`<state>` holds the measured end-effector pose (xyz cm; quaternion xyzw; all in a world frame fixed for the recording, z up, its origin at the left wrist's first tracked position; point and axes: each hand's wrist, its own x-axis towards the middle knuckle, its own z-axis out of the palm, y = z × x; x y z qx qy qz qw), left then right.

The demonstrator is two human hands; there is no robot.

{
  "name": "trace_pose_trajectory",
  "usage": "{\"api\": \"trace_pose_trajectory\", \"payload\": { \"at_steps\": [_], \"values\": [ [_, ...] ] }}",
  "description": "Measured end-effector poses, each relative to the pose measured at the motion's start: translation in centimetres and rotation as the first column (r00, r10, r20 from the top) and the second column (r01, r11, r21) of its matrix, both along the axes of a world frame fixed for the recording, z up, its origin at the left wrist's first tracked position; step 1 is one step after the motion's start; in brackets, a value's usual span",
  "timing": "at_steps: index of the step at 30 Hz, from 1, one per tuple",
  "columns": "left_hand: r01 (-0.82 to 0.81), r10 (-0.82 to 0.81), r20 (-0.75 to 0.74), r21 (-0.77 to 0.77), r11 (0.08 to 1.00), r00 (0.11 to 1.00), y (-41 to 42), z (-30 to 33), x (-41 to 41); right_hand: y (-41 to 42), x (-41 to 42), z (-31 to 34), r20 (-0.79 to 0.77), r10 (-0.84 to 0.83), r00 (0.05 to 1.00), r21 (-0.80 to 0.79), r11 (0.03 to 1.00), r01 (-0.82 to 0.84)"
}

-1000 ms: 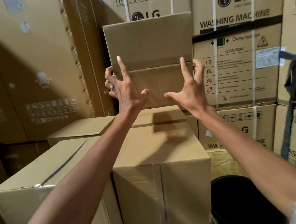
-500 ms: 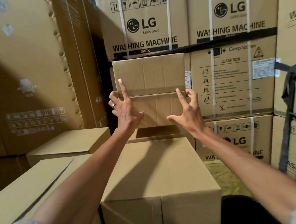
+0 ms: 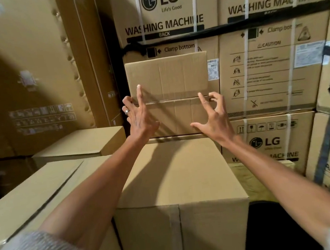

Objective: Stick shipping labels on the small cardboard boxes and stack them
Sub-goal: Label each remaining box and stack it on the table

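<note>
The left hand (image 3: 139,118) gripped the left edge of the small box (image 3: 169,96), forefinger extended up its front face to steady it. The box sat at the back, apparently resting on the lower box (image 3: 176,170), against the washing machine cartons (image 3: 170,23). The right hand (image 3: 212,116) held the right edge, fingers curled round the corner, balancing the load. No label was visible.

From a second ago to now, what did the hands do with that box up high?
Both hands, the left hand and the right hand, lowered the small cardboard box until it reached the box stack below. The grip stayed the same: fingers spread on its two side edges. The washing machine cartons behind did not move.
</note>
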<state>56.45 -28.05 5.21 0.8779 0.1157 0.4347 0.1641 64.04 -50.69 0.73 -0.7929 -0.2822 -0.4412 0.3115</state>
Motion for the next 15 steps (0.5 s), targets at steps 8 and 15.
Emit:
{"api": "trace_pose_trajectory", "payload": {
  "at_steps": [8,15],
  "values": [
    [-0.018,0.03,-0.148,0.081,0.997,0.989,-0.5,0.5,-2.2,-0.6,-2.0,0.4,-0.088,0.083,0.993,0.074,0.994,-0.077],
    [0.046,0.015,-0.234,0.254,0.966,0.972,-2.4,-0.3,-5.6,-0.8,-6.9,2.5,-0.166,0.195,0.967,0.293,0.946,-0.14]
  ]
}}
